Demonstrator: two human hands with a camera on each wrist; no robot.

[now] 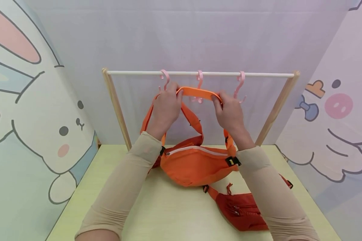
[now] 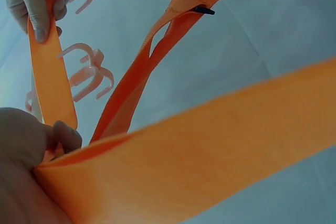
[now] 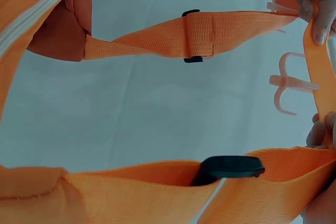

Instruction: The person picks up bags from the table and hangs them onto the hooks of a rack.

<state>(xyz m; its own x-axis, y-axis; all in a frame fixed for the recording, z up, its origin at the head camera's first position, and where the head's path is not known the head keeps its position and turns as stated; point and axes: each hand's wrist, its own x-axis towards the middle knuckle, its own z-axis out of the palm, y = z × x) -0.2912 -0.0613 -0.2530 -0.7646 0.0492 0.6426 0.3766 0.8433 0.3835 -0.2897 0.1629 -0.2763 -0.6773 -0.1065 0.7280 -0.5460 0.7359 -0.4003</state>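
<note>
Both hands hold the strap (image 1: pixel 197 92) of an orange waist bag (image 1: pixel 196 165), with a stretch of it pulled between them. My left hand (image 1: pixel 166 108) grips it near the left pink hook (image 1: pixel 165 77); my right hand (image 1: pixel 230 112) pinches it below and left of the right hook (image 1: pixel 240 83). The taut stretch passes in front of the middle hook (image 1: pixel 200 77). Below the hands hangs the bag, its pale zipper on top. Behind it, a second strap (image 1: pixel 193 117) slopes up toward the left hook from a darker orange bag (image 1: pixel 187 143), mostly hidden.
A white rail (image 1: pixel 132 72) on wooden posts (image 1: pixel 117 107) carries the hooks. On the pale table (image 1: pixel 166 214), a dark red waist bag (image 1: pixel 241 211) lies at the right, partly behind my right forearm. Walls with cartoon animals stand at both sides.
</note>
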